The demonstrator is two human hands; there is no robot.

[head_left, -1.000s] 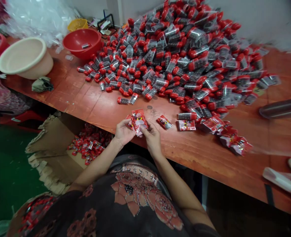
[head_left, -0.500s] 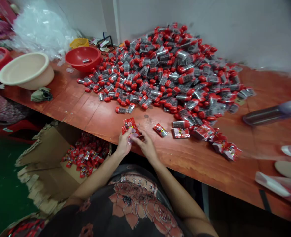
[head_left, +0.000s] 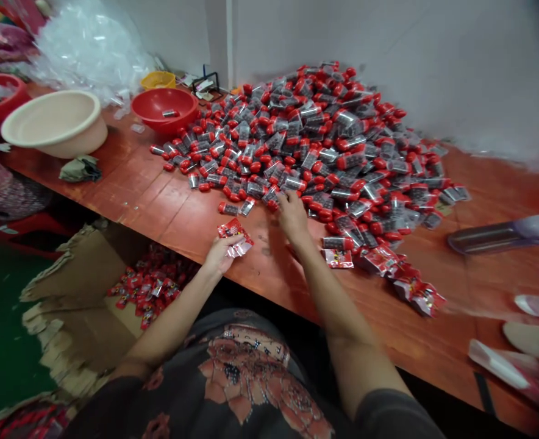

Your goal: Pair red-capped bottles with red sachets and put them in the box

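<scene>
My left hand [head_left: 220, 253], at the table's front edge, pinches a red printed packet [head_left: 233, 230] with a silvery lower part. Over the tabletop, my right hand [head_left: 292, 216] reaches to the near edge of a big pile of small clear containers with red caps and dark contents [head_left: 324, 146]. Its fingers are slightly apart and touch or hover over the containers there; I see nothing held in them. Two loose containers [head_left: 236, 208] lie just beyond the packet. To the right of my right forearm lies another red packet [head_left: 338, 258], beside a row of similar packets [head_left: 411, 281].
Below the table's left side, a torn cardboard box [head_left: 82, 305] holds many red packets. A cream basin [head_left: 54, 125], a red bowl [head_left: 164, 110] and a heap of clear plastic bags [head_left: 91, 49] stand at the back left. A dark, clear-topped bottle [head_left: 489, 236] lies at right.
My right hand has left the packet and moved forward to the pile's edge. My left hand keeps the packet, shifted slightly left. A loose packet on the table is now mostly behind my right arm.
</scene>
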